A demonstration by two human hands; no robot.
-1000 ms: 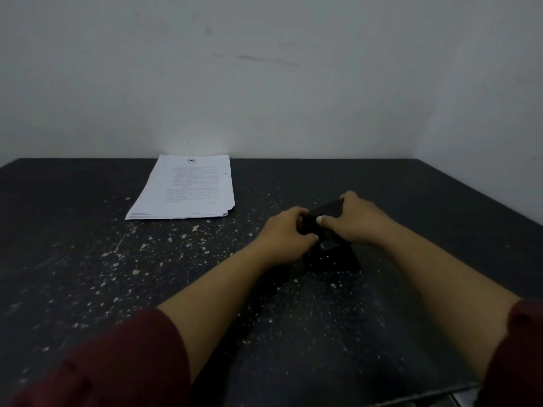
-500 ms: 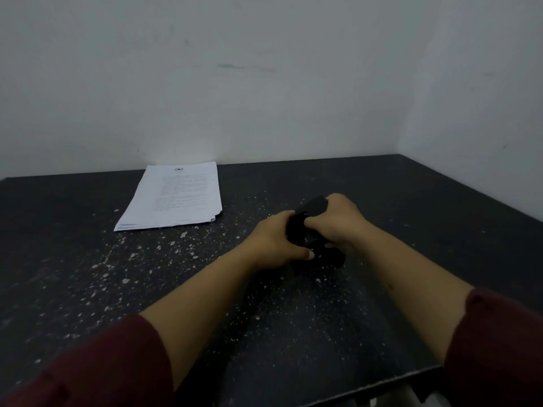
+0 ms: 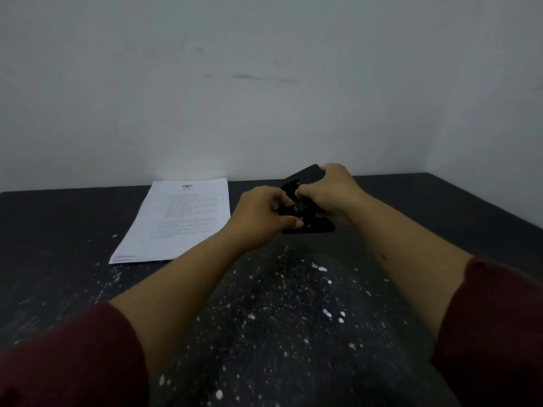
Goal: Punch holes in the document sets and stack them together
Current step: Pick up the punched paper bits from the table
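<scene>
Near me the dark speckled desk is littered with white punch dots. Both hands, left hand and right hand, have their grip clamped on the black metal hole punch. The white printed paper stack sits just left; I'd set the punch flat first.

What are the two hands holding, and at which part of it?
Both hold the black hole punch: the left hand grips its near left side, and the right hand grips its raised upper lever on the right.
</scene>
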